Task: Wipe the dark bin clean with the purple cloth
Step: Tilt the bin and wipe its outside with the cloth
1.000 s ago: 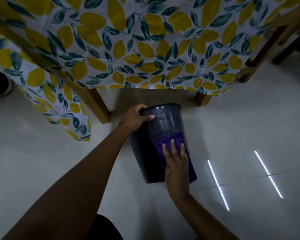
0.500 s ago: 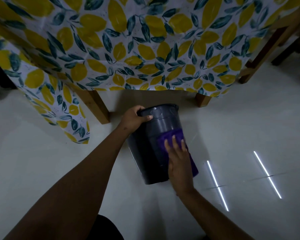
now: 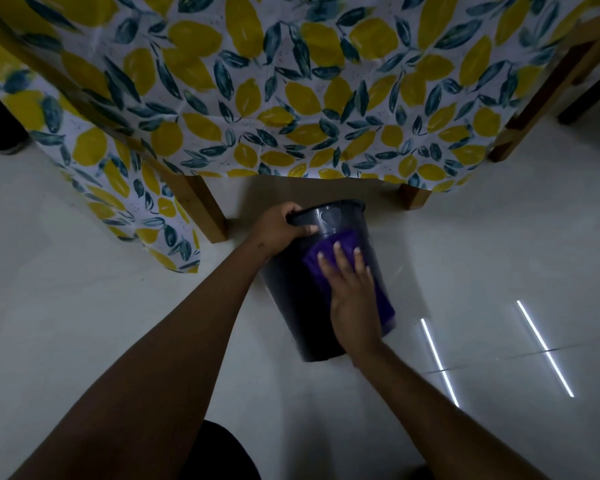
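Note:
The dark bin [image 3: 291,306] stands tilted on the white floor, its open rim toward the table. My left hand [image 3: 281,226] grips the rim on the near left side, thumb over the edge. The purple cloth [image 3: 385,306] lies flat against the bin's outer wall. My right hand [image 3: 354,289] presses on the cloth with fingers spread and pointing up toward the rim. Most of the cloth is hidden under that hand.
A table draped in a lemon-print cloth [image 3: 291,98] hangs just beyond the bin. Wooden table legs [image 3: 205,209] stand left and right [image 3: 413,199] of it. Light strips reflect on the tiled floor [image 3: 499,237] at right.
My right hand has slid the purple cloth up the bin's wall toward the rim. My left hand keeps the same hold on the rim.

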